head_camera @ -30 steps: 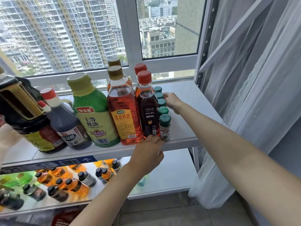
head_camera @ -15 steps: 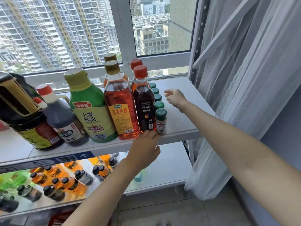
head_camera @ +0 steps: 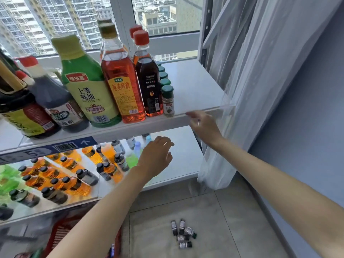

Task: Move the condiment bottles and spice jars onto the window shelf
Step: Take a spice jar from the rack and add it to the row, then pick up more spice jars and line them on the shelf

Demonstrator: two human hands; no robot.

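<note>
A: Report the position of the task items.

B: The window shelf point(head_camera: 193, 84) carries one row along its front edge: a dark jug at far left, a dark sauce bottle point(head_camera: 55, 101), a green oyster sauce bottle point(head_camera: 87, 86), an amber cooking wine bottle point(head_camera: 121, 79) and a red-capped dark bottle point(head_camera: 147, 75). A file of green-capped spice jars point(head_camera: 167, 99) runs from the front edge back toward the window, just beside the red-capped bottle. More small jars point(head_camera: 183, 233) lie in a loose heap on the floor point(head_camera: 214, 220).

A: Why that layout?

B: Judged: tall bottles stand shoulder to shoulder and labels outward to save width; the jars go in single file, which leaves the right part of the shelf bare for more.

A: State of the hands.

B: The left hand point(head_camera: 156, 157) hangs below the shelf edge, fingers loosely curled, holding nothing. The right hand point(head_camera: 202, 125) is at the front edge of the shelf, right of the jars, fingers relaxed, also holding nothing.

A: Surroundings and obstructions.

B: The lower shelf point(head_camera: 182, 157) holds many small orange and dark bottles lying on their sides. A white curtain point(head_camera: 251, 71) hangs against the right end of the shelves. Reaching the floor jars calls for a stoop; the lower shelf edge juts out near that path.
</note>
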